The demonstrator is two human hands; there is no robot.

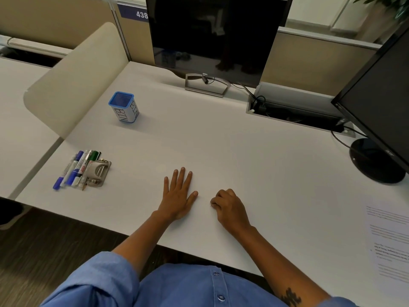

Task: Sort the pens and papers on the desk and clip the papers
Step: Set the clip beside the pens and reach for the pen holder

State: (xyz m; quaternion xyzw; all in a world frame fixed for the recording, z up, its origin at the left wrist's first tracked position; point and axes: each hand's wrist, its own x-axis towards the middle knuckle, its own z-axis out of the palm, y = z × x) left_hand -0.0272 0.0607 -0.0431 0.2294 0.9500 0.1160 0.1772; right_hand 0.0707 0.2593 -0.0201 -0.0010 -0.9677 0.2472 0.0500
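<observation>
Several pens and markers, blue, white and green, lie side by side near the desk's left front edge. A grey metal clip tool sits against their right side. A blue pen holder labelled BIN stands upright behind them, with its inside in shadow. Printed papers lie at the desk's right front corner. My left hand rests flat on the white desk, fingers spread, holding nothing. My right hand rests beside it with fingers curled under, and nothing shows in it.
A dark monitor stands at the back centre on a metal foot. A second monitor on a round black base stands at the right. A cable tray with cords runs between them. A beige divider borders the left side.
</observation>
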